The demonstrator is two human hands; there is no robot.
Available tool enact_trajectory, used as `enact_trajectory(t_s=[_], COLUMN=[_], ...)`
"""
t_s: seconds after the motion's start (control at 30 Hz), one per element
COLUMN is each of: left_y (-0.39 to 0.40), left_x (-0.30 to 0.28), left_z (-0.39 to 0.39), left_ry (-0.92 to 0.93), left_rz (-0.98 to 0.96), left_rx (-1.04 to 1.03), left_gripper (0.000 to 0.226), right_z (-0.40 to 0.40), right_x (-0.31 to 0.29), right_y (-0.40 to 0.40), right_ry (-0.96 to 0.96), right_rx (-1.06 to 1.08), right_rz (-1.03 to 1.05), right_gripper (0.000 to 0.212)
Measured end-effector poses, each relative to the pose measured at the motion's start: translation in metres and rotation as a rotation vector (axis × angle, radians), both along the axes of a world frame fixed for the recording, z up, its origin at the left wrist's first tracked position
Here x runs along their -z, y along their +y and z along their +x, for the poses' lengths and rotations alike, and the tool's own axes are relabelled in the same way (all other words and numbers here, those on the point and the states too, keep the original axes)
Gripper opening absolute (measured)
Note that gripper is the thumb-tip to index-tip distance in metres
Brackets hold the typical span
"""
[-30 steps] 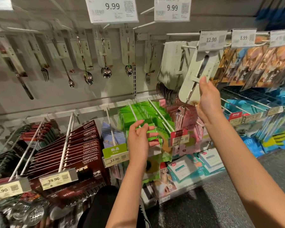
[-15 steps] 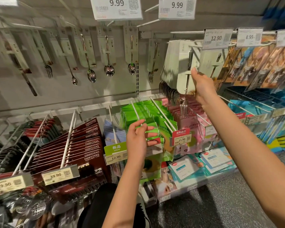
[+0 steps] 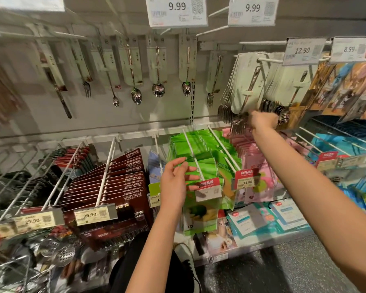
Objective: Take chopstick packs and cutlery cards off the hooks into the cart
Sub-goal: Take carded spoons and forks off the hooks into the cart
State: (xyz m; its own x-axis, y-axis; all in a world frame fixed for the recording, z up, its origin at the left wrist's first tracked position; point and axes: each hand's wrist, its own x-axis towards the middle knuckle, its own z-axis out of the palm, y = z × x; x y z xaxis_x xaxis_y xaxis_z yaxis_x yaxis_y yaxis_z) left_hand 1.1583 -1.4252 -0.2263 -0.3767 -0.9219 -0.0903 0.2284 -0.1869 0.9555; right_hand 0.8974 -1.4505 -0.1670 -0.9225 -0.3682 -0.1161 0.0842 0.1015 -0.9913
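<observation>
Right hand (image 3: 263, 121) at the fork cards (image 3: 246, 81) — grip unclear.
My left hand (image 3: 174, 181) hangs loose-fingered against green packs (image 3: 201, 163) — chopstick packs (image 3: 123, 182) further left.

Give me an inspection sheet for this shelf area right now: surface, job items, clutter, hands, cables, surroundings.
Surface: pegboard wall with white hooks; dark speckled floor.
Job's things: cutlery cards bunched on an upper hook; dark red chopstick packs on a lower hook.
Clutter: green packs, pink packs, price tags.
Hands: left hand touches the green packs, fingers loosely spread; right hand at the cutlery cards' lower edge, blurred.
Cables: nothing seen.
Surroundings: cart not identifiable.
</observation>
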Motion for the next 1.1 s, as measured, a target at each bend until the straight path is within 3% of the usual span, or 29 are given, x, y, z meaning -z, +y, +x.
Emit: enact_trajectory(t_s=[0.07,0.17,0.33,0.43,0.6,0.9,1.1], left_y=[-0.003,-0.012,-0.04,-0.049,-0.052,-0.005,0.044], left_x=[0.001,0.0,-0.004,-0.02,-0.044,-0.057,-0.046], left_z=[0.008,0.026,0.07,0.109,0.19,0.341,0.418], left_ry=[-0.036,-0.164,-0.552,-0.804,-1.278,-1.276,-1.322], left_rz=[-0.009,-0.015,-0.152,-0.239,-0.524,-0.32,-0.182], left_rx=[0.014,0.08,0.307,0.411,0.21,-0.113,-0.233], left_gripper=[0.013,0.011,0.006,0.017,0.025,0.014,0.027], right_z=[-0.002,0.029,0.095,0.139,0.225,0.401,0.505], right_x=[0.02,0.034,0.023,0.009,-0.013,-0.017,-0.004], right_y=[-0.004,-0.004,-0.004,-0.011,-0.027,-0.043,-0.031], right_ry=[-0.037,-0.096,-0.064,-0.018,0.124,0.259,0.327], right_rx=[0.006,-0.201,-0.589,-0.776,-1.088,-1.645,-1.918], right_rz=[0.03,0.11,0.191,0.178,0.13,0.072,0.068], right_gripper=[0.032,0.007,0.018,0.015,0.013,0.011,0.013])
